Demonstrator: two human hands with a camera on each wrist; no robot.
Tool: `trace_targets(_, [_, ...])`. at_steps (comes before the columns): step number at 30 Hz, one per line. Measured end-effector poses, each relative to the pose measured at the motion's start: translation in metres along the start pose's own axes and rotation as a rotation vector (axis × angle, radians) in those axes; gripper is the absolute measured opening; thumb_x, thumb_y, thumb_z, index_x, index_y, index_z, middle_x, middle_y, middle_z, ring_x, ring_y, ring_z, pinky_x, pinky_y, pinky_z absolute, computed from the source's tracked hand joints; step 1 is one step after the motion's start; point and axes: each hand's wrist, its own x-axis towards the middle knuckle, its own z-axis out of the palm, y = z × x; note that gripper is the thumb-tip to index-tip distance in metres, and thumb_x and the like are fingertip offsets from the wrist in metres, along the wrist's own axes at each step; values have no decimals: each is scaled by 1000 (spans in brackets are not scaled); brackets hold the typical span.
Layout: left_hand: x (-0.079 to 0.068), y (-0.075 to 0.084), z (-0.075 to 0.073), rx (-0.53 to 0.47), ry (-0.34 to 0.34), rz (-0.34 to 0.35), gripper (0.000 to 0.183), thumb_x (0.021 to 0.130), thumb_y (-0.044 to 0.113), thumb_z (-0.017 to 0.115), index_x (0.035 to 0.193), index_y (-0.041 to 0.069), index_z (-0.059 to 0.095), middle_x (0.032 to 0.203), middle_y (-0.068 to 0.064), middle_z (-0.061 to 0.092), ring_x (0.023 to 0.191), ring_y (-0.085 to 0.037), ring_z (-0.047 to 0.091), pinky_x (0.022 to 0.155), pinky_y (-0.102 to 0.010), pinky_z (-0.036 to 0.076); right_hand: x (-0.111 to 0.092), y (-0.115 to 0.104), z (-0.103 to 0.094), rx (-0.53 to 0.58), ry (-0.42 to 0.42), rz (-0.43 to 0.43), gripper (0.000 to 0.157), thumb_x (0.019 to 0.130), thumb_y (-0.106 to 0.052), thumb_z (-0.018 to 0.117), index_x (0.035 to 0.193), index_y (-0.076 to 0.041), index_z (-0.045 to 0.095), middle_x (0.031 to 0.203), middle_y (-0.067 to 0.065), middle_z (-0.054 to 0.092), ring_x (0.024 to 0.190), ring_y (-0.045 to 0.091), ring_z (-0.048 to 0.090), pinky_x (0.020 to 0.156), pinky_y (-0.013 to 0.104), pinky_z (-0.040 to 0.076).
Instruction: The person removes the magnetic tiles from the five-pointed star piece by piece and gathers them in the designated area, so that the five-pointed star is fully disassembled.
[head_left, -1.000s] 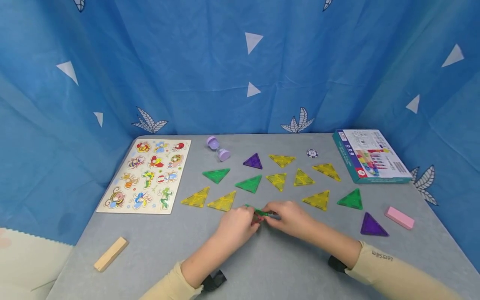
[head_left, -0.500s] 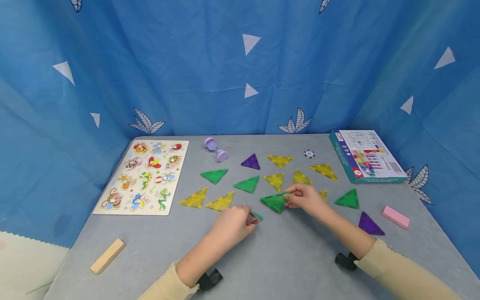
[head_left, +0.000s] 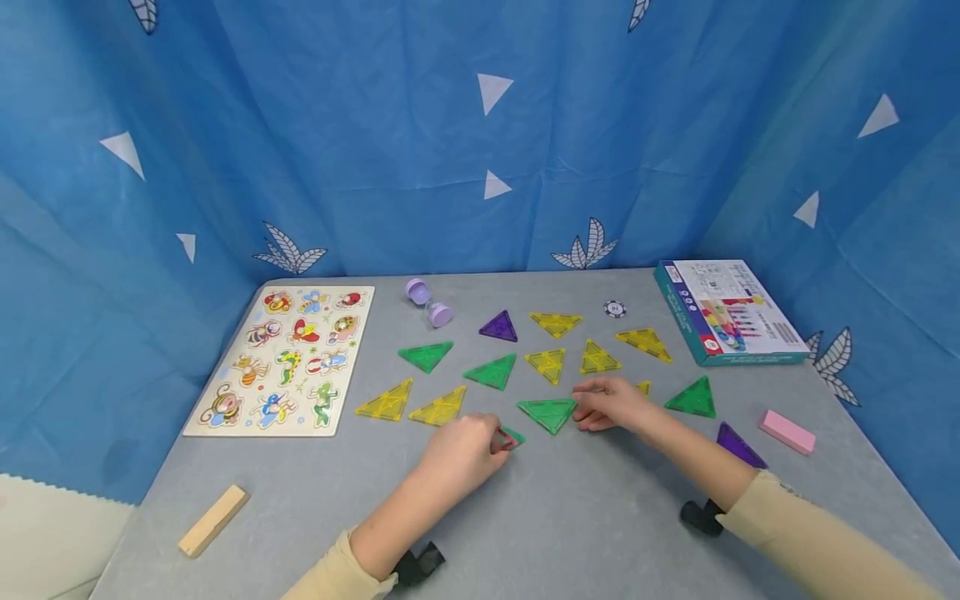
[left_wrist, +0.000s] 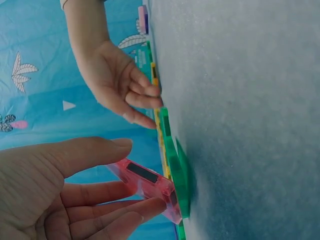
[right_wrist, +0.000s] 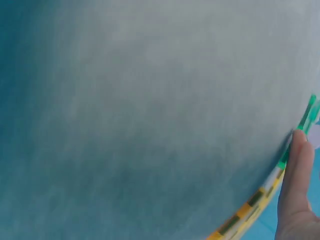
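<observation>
In the left wrist view, my left hand point(head_left: 463, 454) pinches a translucent red magnetic tile point(left_wrist: 145, 177) between thumb and fingers. A green tile point(left_wrist: 178, 182) stands against the red tile's far edge, close over the table. In the head view my fingers hide most of both. My right hand point(head_left: 611, 402) has loosely bent fingers beside a green triangle magnetic tile point(head_left: 549, 412), which lies flat on the table, fingertips right at its right corner. Behind them lie more green triangles point(head_left: 491, 372) and yellow triangles point(head_left: 546, 364). Part of a yellow tile is hidden behind my right hand.
An insect puzzle board point(head_left: 281, 358) lies at the left, a wooden block point(head_left: 213, 522) in front of it. Toward the back are a small purple hourglass-shaped thing point(head_left: 429, 303) and a poker chip point(head_left: 615, 309). At the right are a box point(head_left: 731, 312), a pink block point(head_left: 787, 432) and a purple triangle point(head_left: 740, 446).
My hands have moved apart. The right hand has carried a green triangle away from the left hand's tiles, laid it on the table and let go. The left hand keeps its red tile.
</observation>
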Motion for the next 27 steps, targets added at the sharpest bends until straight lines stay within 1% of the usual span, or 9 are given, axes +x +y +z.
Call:
trace_targets(4, [0, -2, -1, -14, -3, -2, 19, 77, 26, 76, 82, 11, 65, 65, 7, 54, 52, -3, 45, 44, -20, 38, -7, -4, 6, -93, -28, -100, 38, 95, -13, 51, 123, 13, 49, 94, 22, 67, 81, 28, 66, 71, 37, 55])
trace_targets(8, [-2, -6, -4, -55, 2, -21, 19, 78, 27, 75, 87, 12, 66, 69, 7, 59, 55, -4, 49, 48, -20, 41, -12, -7, 30, -104, -117, -155, 36, 94, -15, 54, 120, 11, 54, 105, 21, 64, 94, 30, 63, 79, 38, 52])
trace_targets(11, [-5, -10, -4, -99, 1, -38, 20, 78, 26, 75, 91, 12, 66, 73, 7, 59, 58, -4, 49, 51, -21, 42, -12, -7, 50, -45, -171, -126, 40, 92, -17, 58, 123, 8, 53, 110, 18, 63, 98, 27, 62, 82, 36, 52])
trace_targets(14, [-9, -14, -2, -152, -6, -47, 24, 80, 23, 73, 98, 11, 63, 78, 5, 58, 59, -4, 47, 52, -21, 41, -9, -7, 64, 39, -187, -86, 43, 91, -15, 59, 125, 9, 50, 111, 18, 62, 97, 25, 62, 83, 36, 51])
trace_targets(16, [-12, -17, -1, -196, -15, -61, 27, 81, 21, 72, 102, 10, 61, 81, 3, 58, 57, -4, 46, 50, -21, 40, -7, -7, 69, 87, -180, -63, 44, 91, -14, 59, 126, 10, 49, 109, 18, 63, 96, 24, 63, 83, 35, 51])
trace_targets(19, [-16, -22, 1, -285, -29, -89, 30, 82, 16, 69, 109, 7, 58, 96, -3, 64, 58, -4, 49, 50, -20, 42, -3, -6, 74, 155, -180, -26, 45, 90, -11, 60, 127, 11, 47, 110, 18, 62, 95, 23, 63, 84, 35, 51])
trace_targets(22, [-20, -27, 1, -357, -41, -121, 32, 83, 11, 65, 113, 7, 55, 109, -7, 63, 65, -6, 53, 53, -20, 44, 0, -7, 77, 187, -186, 2, 46, 89, -11, 61, 128, 11, 47, 114, 17, 61, 95, 22, 64, 84, 35, 51])
trace_targets(24, [-21, -28, 0, -379, -54, -133, 31, 83, 10, 63, 112, 8, 54, 104, -6, 64, 68, -7, 53, 55, -21, 44, 1, -7, 80, 192, -200, 12, 46, 89, -11, 62, 127, 11, 48, 113, 16, 61, 92, 21, 64, 82, 35, 52])
trace_targets(27, [-22, -28, 0, -392, -71, -142, 27, 84, 12, 63, 110, 9, 54, 95, -4, 63, 66, -9, 50, 54, -23, 43, 1, -9, 85, 176, -214, 16, 45, 89, -11, 62, 126, 11, 49, 105, 12, 64, 85, 17, 64, 77, 33, 53])
